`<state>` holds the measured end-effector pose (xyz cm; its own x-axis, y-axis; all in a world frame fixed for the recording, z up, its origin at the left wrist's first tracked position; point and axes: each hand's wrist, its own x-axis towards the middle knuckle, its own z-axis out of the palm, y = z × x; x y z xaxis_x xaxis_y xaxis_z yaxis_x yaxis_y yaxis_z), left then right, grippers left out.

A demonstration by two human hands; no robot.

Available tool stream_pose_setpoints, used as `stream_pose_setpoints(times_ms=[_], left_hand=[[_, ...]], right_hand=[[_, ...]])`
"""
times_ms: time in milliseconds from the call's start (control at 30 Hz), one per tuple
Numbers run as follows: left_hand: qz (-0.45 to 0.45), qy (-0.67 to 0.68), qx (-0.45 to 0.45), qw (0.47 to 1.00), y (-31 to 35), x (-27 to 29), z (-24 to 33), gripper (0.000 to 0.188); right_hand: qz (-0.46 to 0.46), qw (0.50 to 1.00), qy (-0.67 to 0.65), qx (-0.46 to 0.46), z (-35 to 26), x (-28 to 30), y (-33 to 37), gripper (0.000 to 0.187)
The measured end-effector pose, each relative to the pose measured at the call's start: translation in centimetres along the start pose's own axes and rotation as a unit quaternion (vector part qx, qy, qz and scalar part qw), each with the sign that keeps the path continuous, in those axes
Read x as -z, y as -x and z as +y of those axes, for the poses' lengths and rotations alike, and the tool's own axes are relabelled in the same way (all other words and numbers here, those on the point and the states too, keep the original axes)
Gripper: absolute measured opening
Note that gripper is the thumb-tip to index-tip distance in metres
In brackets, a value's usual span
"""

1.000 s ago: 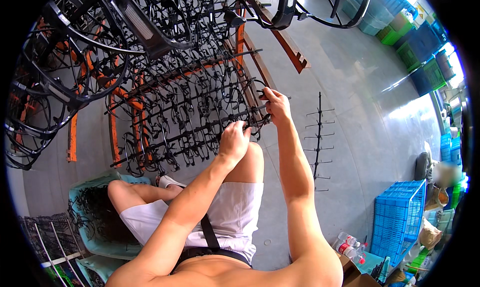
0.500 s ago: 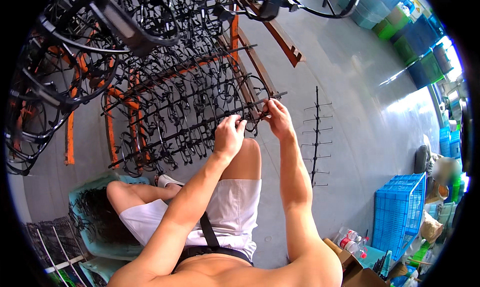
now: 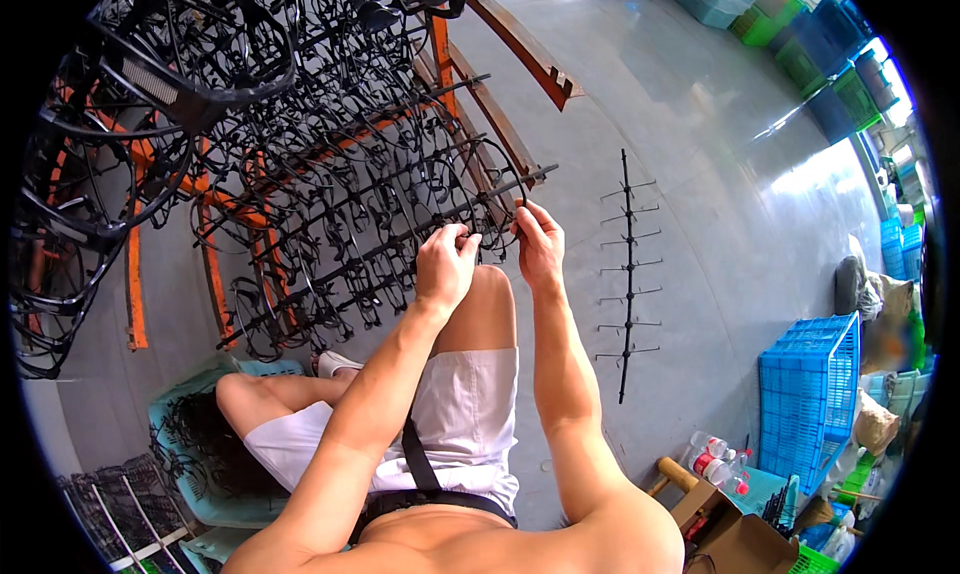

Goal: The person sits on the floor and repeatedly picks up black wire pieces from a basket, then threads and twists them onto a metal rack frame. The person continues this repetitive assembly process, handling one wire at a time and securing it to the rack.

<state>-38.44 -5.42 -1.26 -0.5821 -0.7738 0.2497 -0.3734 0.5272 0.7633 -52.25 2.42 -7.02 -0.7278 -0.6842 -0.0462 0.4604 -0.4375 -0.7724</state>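
Observation:
In front of my knee, my left hand (image 3: 447,266) is closed, thumb and fingers pressed together at the near bar of the rack. What it pinches is too small to make out. My right hand (image 3: 540,244) pinches the end of a thin black curved frame (image 3: 524,179) beside the bar's right end. The frame loops up around the black hanging bar (image 3: 535,174). Many similar black frames (image 3: 370,209) hang in rows from several parallel bars on the orange rack (image 3: 440,59), left of my hands.
A bare black rod with side hooks (image 3: 628,274) lies on the grey floor to the right. A teal crate (image 3: 215,509) of black parts stands by my left leg. At right are a blue basket (image 3: 810,399), plastic bottles (image 3: 712,464) and a cardboard box (image 3: 745,544).
My view has shifted slightly. My right hand has come down from the bar's end and now grips the black frame's end lower. The left hand stays closed near the bar.

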Motion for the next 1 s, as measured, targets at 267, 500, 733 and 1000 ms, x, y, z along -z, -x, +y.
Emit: stream_pose_setpoints(times_ms=[267, 500, 733, 1000], left_hand=[[-0.014, -0.087, -0.074, 0.993, 1.3, 2.6, 1.6, 0.032], [0.116, 0.103, 0.186, 0.970, 12.8, 21.1, -4.7, 0.028], [0.144, -0.342, 0.114, 0.922, 14.4, 34.9, -19.7, 0.069], [0.042, -0.431, -0.039, 0.900, 11.9, 34.5, -21.3, 0.013]], right_hand=[[-0.026, 0.966, 0.250, 0.055, -4.0, 0.6, -1.9, 0.033], [-0.184, 0.510, 0.809, 0.228, -5.5, 2.1, -8.4, 0.071], [-0.209, 0.413, 0.861, 0.209, -3.3, -0.7, -10.6, 0.014], [-0.140, 0.390, 0.801, 0.432, -12.1, -2.5, -4.4, 0.021]])
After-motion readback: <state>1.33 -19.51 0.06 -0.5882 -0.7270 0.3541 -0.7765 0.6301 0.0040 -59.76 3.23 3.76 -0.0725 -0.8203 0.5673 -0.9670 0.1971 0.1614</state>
